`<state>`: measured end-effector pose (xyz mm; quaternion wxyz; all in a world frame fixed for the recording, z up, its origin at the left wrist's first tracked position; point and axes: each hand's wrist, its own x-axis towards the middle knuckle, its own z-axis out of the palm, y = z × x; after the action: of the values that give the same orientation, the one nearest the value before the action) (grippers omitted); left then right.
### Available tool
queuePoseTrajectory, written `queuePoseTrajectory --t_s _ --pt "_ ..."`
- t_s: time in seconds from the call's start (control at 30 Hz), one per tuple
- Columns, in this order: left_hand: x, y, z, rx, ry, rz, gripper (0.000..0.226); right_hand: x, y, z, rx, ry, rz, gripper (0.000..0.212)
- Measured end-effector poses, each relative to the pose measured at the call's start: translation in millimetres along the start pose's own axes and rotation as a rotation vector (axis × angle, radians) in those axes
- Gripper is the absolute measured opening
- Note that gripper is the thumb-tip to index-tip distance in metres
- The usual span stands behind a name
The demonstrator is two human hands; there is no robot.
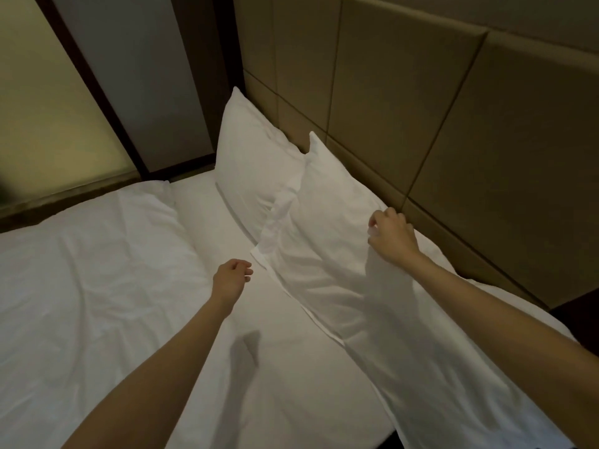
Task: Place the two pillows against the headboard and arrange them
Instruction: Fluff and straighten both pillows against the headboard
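**Two pillows propped at the headboard, both hands over the bed**

At far left a frosted glass panel (pixel 48 118) in a dark frame borders the bed. Below it the white duvet (pixel 90 286) lies rumpled across the left part of the mattress, its top edge folded back short of the pillows, leaving a strip of bare white sheet (pixel 207 215) between them.

The left hand (pixel 230 277) hovers over the sheet near the middle of the view, just beside the lower corner of the near pillow but not touching it. Its fingers are loosely curled and its grip holds nothing; its shadow falls on the sheet below the forearm.

The far pillow (pixel 252 163) stands upright, leaning back on the headboard (pixel 453 131) at the far corner of the bed. The near pillow (pixel 324 228) leans on the same headboard just to its right, its upper corner overlapping the far pillow's edge, its long flap running down toward the camera.

The right hand (pixel 390 236) rests at the near pillow's top edge, where the pillow meets the headboard. Its fingers are curled in, and the grip seems to pinch the pillowcase fabric, though the contact itself is hidden behind the knuckles.

The headboard is padded in tan panels with dark seams, filling the upper right.
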<state>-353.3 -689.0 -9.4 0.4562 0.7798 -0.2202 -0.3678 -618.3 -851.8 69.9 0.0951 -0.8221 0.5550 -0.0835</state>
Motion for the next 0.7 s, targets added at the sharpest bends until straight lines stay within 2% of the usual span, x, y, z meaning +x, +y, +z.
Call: queuePoseTrajectory --t_s 0.2,0.33,0.4,0.57,0.63,0.7 --pt "58 5 -19 0.03 -0.019 0.008 0.03 40 -38 10 -0.076 0.037 -0.01 0.044" --pt "99 16 -17 0.127 -0.067 0.04 0.033 70 -57 18 -0.094 0.006 0.022 0.051" --pt "118 28 -11 0.216 -0.069 0.094 0.035 86 -63 23 -0.101 -0.024 0.043 0.056" --pt "164 71 17 0.427 -0.097 0.314 0.038 125 -63 31 0.045 -0.075 0.105 0.092" --pt "188 89 29 0.597 -0.112 0.4 0.04 138 -54 33 0.117 -0.106 0.105 0.084" --pt "215 108 44 0.829 -0.109 0.514 0.044 146 -41 37 0.112 -0.123 0.06 0.063"
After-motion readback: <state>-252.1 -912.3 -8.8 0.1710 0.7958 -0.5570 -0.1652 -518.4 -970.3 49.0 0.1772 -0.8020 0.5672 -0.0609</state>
